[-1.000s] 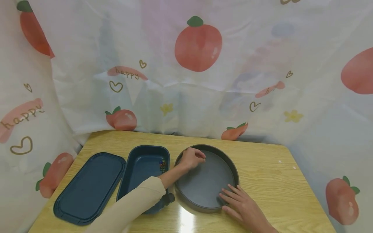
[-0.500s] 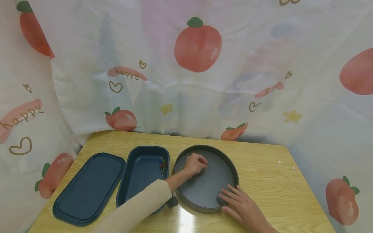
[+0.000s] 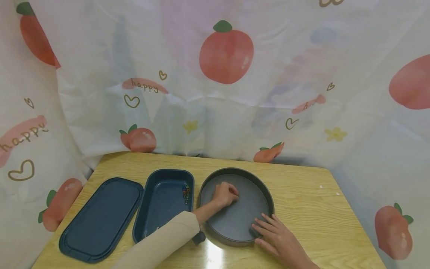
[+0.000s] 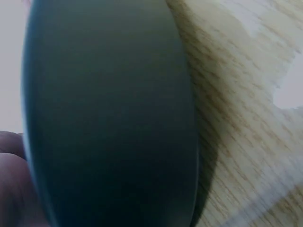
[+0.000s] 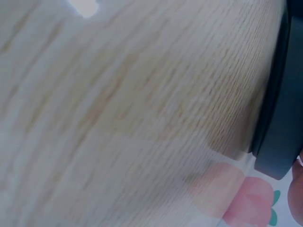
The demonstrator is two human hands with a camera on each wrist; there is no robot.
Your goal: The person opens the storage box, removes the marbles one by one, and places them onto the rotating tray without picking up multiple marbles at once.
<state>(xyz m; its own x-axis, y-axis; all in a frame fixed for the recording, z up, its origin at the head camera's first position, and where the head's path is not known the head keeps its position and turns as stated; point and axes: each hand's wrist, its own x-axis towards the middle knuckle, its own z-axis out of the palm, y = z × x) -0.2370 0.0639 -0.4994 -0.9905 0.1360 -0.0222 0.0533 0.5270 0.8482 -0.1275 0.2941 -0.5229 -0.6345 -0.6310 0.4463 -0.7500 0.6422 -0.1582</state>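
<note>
My left hand [image 3: 226, 195] reaches into the round dark grey pan [image 3: 242, 220], its curled fingertips close over the pan's bottom. They pinch a tiny round thing, likely a marble, mostly hidden by the fingers. My right hand [image 3: 277, 237] lies over the pan's near right rim with fingers spread and straight. Several small shiny coloured marbles [image 3: 186, 194] sit along the right wall inside the dark blue rectangular box [image 3: 163, 194]. In the left wrist view the pan's outer side [image 4: 113, 113] fills the middle, with fingers [image 4: 16, 189] behind its rim.
A dark blue lid [image 3: 102, 220] lies flat left of the box. The pan stands just right of the box on the wooden table [image 3: 302, 198]. A white cloth [image 3: 208, 123] printed with fruit hangs at the back and sides. Two white specks lie at the table's right.
My left hand has moved from the pan's upper left rim inward and down toward its bottom, fingertips closing together. The right hand has stayed at the rim.
</note>
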